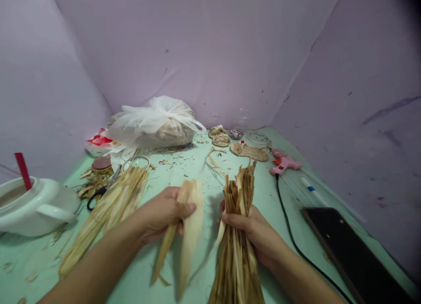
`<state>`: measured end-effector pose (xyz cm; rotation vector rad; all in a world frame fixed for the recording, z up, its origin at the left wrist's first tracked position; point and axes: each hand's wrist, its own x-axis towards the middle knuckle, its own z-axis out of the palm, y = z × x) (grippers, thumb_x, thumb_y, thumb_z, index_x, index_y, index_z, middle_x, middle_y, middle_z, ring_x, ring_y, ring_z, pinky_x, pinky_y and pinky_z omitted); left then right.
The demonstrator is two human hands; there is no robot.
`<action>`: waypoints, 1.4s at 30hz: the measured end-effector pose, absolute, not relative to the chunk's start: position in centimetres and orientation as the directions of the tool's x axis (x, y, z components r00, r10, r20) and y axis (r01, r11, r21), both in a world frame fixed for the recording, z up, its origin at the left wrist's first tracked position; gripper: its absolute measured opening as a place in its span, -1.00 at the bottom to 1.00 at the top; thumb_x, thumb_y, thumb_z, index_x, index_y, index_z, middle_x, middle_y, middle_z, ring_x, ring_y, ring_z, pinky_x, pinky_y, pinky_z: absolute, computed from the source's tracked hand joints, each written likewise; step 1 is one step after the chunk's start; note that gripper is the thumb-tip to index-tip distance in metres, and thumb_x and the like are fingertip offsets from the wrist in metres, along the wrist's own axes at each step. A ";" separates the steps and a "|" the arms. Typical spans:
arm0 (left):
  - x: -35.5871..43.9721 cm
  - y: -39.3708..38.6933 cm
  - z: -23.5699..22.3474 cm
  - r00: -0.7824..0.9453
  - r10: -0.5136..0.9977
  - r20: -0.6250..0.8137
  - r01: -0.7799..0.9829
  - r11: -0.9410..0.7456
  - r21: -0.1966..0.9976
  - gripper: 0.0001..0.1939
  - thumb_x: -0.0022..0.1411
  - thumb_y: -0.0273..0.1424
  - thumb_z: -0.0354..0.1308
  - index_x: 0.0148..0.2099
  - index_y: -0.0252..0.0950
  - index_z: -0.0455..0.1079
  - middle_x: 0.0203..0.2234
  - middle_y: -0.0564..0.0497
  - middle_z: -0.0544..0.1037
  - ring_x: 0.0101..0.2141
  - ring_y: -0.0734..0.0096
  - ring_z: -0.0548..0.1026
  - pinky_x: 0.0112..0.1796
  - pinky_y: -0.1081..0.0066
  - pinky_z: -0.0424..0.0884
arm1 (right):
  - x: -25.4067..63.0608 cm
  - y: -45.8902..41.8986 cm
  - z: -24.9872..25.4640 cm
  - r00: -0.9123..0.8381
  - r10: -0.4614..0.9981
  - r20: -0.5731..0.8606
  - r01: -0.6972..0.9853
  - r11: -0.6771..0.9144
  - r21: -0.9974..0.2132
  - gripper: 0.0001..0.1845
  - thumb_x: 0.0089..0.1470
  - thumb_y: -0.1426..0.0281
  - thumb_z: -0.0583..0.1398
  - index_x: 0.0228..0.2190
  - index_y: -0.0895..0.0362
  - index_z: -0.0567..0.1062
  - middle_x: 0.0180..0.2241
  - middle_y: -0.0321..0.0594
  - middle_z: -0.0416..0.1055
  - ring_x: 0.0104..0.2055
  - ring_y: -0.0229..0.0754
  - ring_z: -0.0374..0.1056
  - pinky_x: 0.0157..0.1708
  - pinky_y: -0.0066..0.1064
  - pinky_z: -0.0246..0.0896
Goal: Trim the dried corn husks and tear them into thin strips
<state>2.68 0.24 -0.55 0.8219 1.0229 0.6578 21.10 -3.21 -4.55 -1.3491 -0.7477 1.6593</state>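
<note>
My left hand (162, 214) is closed around a pale, wide dried husk leaf (190, 234), with a narrower strip beside it, held above the green table (184, 164). My right hand (248, 229) grips a thick bundle of dried brown strips (238, 251) near its upper end; the strips fan out toward me. The two hands are close together, with a small gap between the leaf and the bundle.
A loose pile of husk strips (112, 207) lies left with scissors (98, 194) beside it. A white pot (33, 205) sits far left, a tied plastic bag (154, 124) at the back. Woven pieces (246, 151), a pink glue gun (283, 163) with black cord, and a dark tablet (348, 251) lie right.
</note>
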 end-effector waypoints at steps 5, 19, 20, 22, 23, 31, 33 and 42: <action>5.7 -1.3 -3.2 0.379 0.807 -0.452 -0.005 0.491 0.871 -0.85 -0.21 -0.49 0.20 -0.46 -0.40 0.39 -0.68 0.08 0.37 -0.72 0.61 0.24 -0.73 0.60 0.18 | 20.9 -3.4 -4.7 -0.172 0.885 -0.433 -0.302 -0.466 -0.832 -0.72 -0.34 0.38 0.30 -0.48 0.18 0.40 -0.59 -0.29 0.41 -0.53 -0.19 0.34 -0.46 -0.35 0.23; 6.9 -2.1 -3.6 0.243 0.903 -0.354 0.001 0.365 0.931 -0.87 -0.26 -0.53 0.12 -0.52 -0.33 0.27 -0.72 0.17 0.27 -0.70 0.65 0.14 -0.68 0.58 0.05 | 19.6 -3.7 -4.9 -0.061 0.935 -0.348 -0.171 -0.353 -0.920 -0.79 -0.35 0.49 0.25 -0.49 0.19 0.48 -0.58 -0.30 0.44 -0.54 -0.20 0.32 -0.54 -0.44 0.22; 7.0 -2.2 -3.7 0.244 0.907 -0.343 -0.008 0.355 0.935 -0.86 -0.25 -0.53 0.14 -0.51 -0.34 0.28 -0.71 0.17 0.28 -0.69 0.65 0.14 -0.68 0.58 0.06 | 19.5 -3.7 -4.9 -0.046 0.938 -0.343 -0.155 -0.346 -0.925 -0.81 -0.35 0.49 0.24 -0.50 0.19 0.47 -0.60 -0.31 0.43 -0.55 -0.21 0.31 -0.55 -0.44 0.21; 7.2 -2.3 -3.8 0.266 0.906 -0.330 -0.049 0.355 0.934 -0.85 -0.24 -0.50 0.18 -0.52 -0.33 0.26 -0.72 0.18 0.26 -0.69 0.65 0.14 -0.68 0.58 0.06 | 19.4 -3.8 -5.0 -0.048 0.938 -0.342 -0.149 -0.346 -0.926 -0.83 -0.34 0.50 0.21 -0.51 0.18 0.46 -0.62 -0.32 0.42 -0.57 -0.21 0.31 -0.57 -0.45 0.20; 7.1 -2.3 -3.9 0.287 0.899 -0.332 -0.081 0.368 0.926 -0.83 -0.23 -0.48 0.19 -0.53 -0.33 0.25 -0.72 0.18 0.25 -0.70 0.65 0.14 -0.68 0.58 0.06 | 19.4 -3.8 -5.1 -0.071 0.935 -0.347 -0.164 -0.354 -0.921 -0.82 -0.33 0.50 0.19 -0.50 0.18 0.46 -0.63 -0.31 0.42 -0.58 -0.20 0.31 -0.57 -0.44 0.20; 2.8 0.7 -0.8 0.420 0.804 -0.421 -0.216 0.539 0.814 -0.72 -0.22 -0.55 0.28 -0.38 -0.34 0.29 -0.64 0.12 0.34 -0.71 0.68 0.22 -0.79 0.69 0.01 | 20.6 -3.2 -5.0 0.023 0.922 -0.385 -0.178 -0.375 -0.910 -0.87 -0.37 0.48 0.21 -0.59 0.17 0.38 -0.70 -0.38 0.30 -0.63 -0.29 0.21 -0.61 -0.47 0.09; 0.8 1.5 1.2 0.392 0.833 -0.390 -0.239 0.502 0.831 -0.72 -0.22 -0.61 0.26 -0.39 -0.34 0.29 -0.63 0.10 0.35 -0.69 0.66 0.27 -0.80 0.72 -0.04 | 20.9 -3.0 -4.8 0.044 0.911 -0.409 -0.142 -0.400 -0.906 -0.89 -0.38 0.47 0.20 -0.65 0.16 0.34 -0.72 -0.39 0.26 -0.66 -0.31 0.17 -0.64 -0.47 0.06; -7.5 2.5 6.9 0.165 0.935 -0.315 -0.119 0.336 0.934 -0.73 0.19 -0.59 -0.31 -0.35 -0.46 0.22 -0.78 0.25 0.19 -0.77 0.93 0.09 -0.59 0.79 -0.08 | 21.5 -2.8 -4.3 0.066 0.916 -0.395 -0.031 -0.394 -0.918 -0.85 -0.33 0.45 0.22 -0.67 0.13 0.30 -0.75 -0.41 0.23 -0.69 -0.33 0.14 -0.66 -0.47 0.03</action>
